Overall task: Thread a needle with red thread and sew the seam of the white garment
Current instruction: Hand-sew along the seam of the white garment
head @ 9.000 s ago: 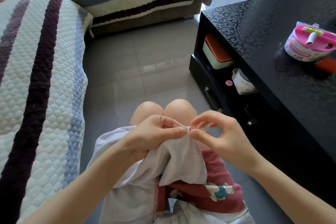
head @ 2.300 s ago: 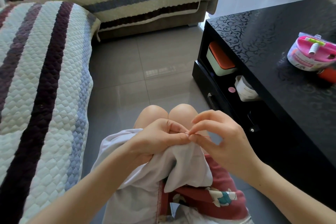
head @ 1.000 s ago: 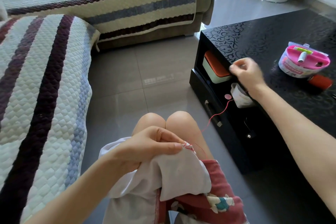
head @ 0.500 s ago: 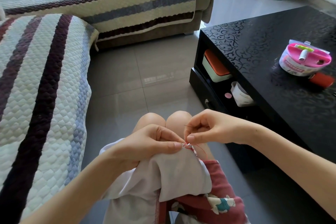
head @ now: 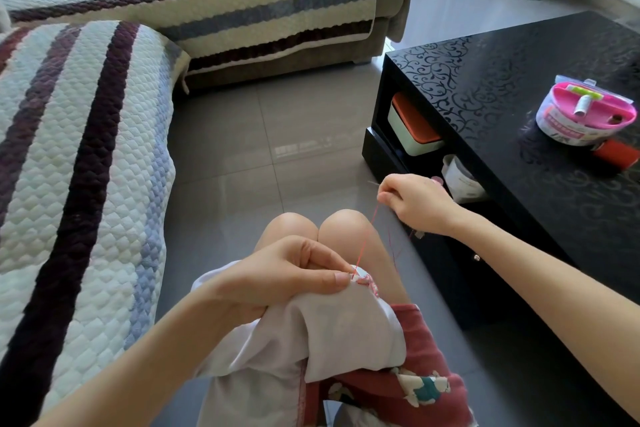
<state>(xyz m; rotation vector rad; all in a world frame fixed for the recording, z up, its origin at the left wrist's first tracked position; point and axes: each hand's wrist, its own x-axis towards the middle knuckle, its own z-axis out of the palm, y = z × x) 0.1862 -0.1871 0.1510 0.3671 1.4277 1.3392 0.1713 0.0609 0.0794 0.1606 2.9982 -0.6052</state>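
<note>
Your left hand (head: 277,282) pinches the limp white garment (head: 346,329) at its seam; right hand (head: 414,206) pinches fine, probably fragile red thread (head: 367,239)

Left hand (head: 277,276) low, right hand (head: 412,204) outstretched

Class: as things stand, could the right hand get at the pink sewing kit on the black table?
Probably yes: the right hand is beside the black table and nothing stands between it and the pink sewing kit, though it pinches the red thread.
</note>
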